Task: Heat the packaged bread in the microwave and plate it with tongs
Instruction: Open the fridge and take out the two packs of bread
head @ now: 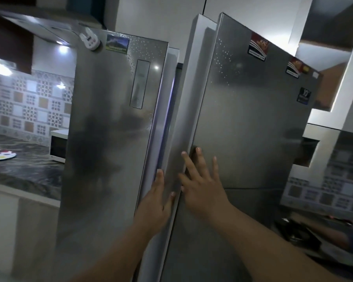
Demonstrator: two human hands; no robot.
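Bare hands (157,202), sleeveless forearms

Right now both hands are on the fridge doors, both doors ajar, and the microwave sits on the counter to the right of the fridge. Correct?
Not quite. In the head view the microwave sits on the counter to the left of the fridge, not the right. The rest holds: the left hand is on the edge of the left door, the right hand on the right door, and both doors are ajar.

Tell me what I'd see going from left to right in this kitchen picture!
Colourful plate → white microwave → left fridge door → left hand → right hand → right fridge door.
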